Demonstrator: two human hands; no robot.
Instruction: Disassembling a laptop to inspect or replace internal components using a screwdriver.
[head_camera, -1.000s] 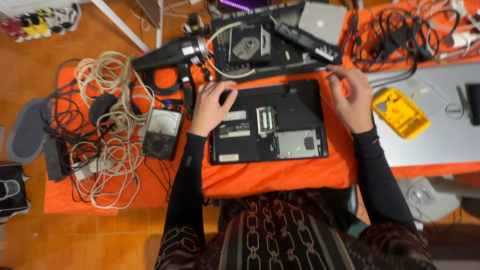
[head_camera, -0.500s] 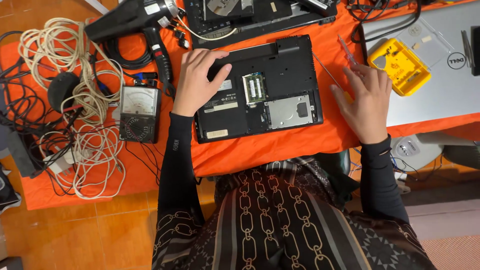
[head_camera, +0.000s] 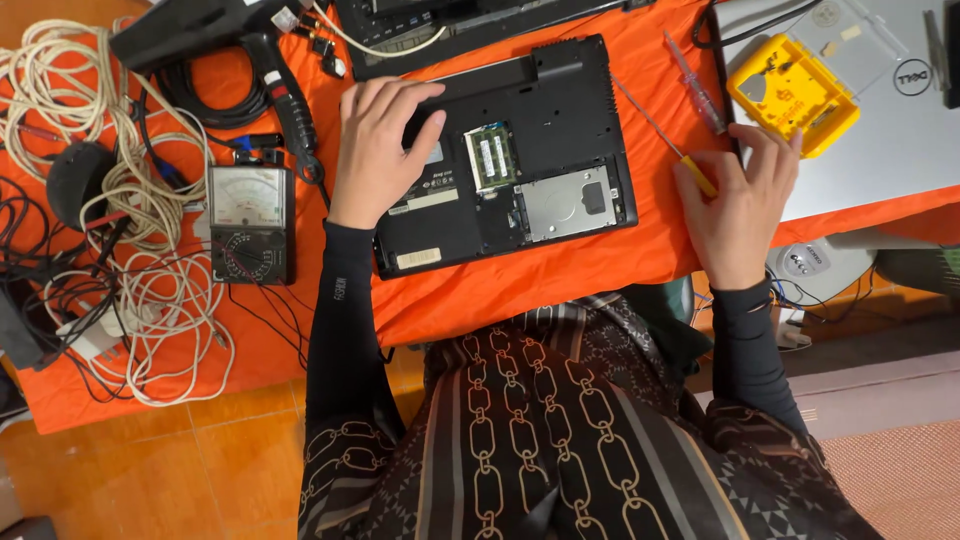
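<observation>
Electronics repair bench: multimeter (head_camera: 250, 222), opened laptop (head_camera: 520, 160), cables (head_camera: 120, 200).

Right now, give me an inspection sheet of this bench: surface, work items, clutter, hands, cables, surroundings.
Surface: orange cloth covers the table.
Work items: black laptop lies bottom up, memory and drive bays uncovered; yellow-handled screwdriver to its right.
Clutter: analog multimeter, black heat gun, yellow case on a silver laptop, second screwdriver.
Hands: left hand rests flat on the black laptop; right hand lies over the yellow handle, grip not clear.
Cables: white cord bundle and black leads at left, tangled.
Surroundings: tiled floor; grey device beneath the table edge.
</observation>
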